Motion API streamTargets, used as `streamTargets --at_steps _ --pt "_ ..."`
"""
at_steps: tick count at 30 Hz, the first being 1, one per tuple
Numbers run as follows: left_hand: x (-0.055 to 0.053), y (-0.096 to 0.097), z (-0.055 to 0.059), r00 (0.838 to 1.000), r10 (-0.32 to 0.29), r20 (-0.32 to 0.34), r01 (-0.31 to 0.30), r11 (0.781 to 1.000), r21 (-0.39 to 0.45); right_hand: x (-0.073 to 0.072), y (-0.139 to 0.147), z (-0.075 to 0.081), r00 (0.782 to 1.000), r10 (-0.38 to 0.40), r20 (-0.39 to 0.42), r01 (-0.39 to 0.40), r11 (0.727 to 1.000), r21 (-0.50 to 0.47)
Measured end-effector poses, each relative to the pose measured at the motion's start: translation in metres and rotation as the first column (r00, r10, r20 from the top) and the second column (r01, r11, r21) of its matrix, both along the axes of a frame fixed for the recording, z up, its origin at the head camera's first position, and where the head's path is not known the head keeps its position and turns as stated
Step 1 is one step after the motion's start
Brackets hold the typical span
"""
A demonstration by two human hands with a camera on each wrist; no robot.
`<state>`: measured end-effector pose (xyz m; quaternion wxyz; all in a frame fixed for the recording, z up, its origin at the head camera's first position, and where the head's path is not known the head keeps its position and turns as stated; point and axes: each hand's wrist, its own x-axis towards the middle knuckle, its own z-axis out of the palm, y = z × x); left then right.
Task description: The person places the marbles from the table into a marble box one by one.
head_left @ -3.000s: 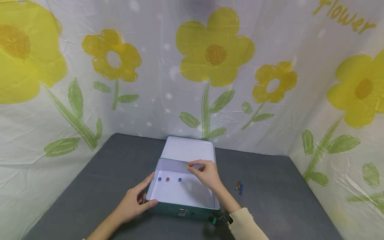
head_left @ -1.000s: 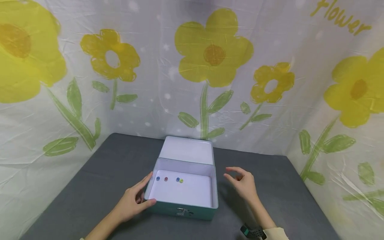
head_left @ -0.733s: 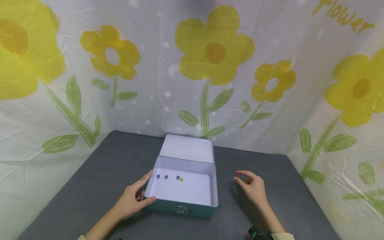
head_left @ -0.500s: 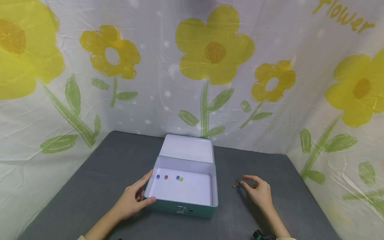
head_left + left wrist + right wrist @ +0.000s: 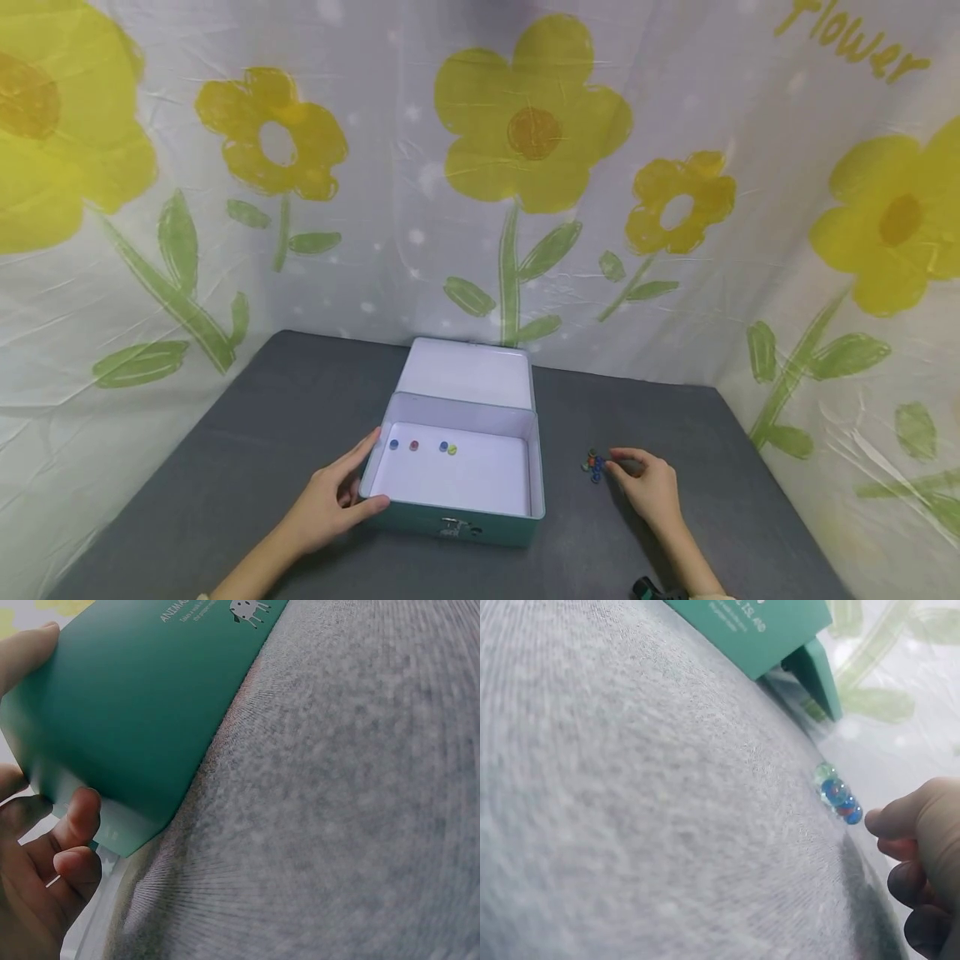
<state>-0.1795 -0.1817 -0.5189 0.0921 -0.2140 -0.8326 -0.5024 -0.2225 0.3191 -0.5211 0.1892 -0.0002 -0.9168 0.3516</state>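
A green tin box (image 5: 457, 527) with a white inside stands with its lid (image 5: 467, 371) folded back. My left hand (image 5: 330, 504) grips its front left corner, thumb on the front rim and fingers along the left side. In the box lie a blue marble (image 5: 394, 445), a red marble (image 5: 414, 446), another blue marble (image 5: 444, 447) and a yellow-green marble (image 5: 452, 450). To the right, my right hand (image 5: 649, 487) is beside a cluster of glass marbles (image 5: 836, 793), thumb and forefinger bent with a gap between them. Whether a fingertip touches a blue marble is unclear.
The dark grey tabletop (image 5: 247, 467) runs back to a white cloth (image 5: 390, 208) printed with yellow flowers, which closes off the back and sides. A dark wristband (image 5: 654, 588) sits on the right wrist.
The yellow-green marble, earlier pinched in my right hand above the box, now lies beside the blue one. My right hand has moved right to the loose marbles. The left hand has stayed put.
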Motion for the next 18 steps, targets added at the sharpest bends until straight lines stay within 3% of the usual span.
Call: streamTargets --at_steps 18 --pt "-0.0026 -0.0029 -0.0045 0.999 0.028 0.033 -0.027 0.999 -0.021 0.0005 -0.0040 -0.0058 0.998 0.025 -0.053 -0.024 1.000 0.017"
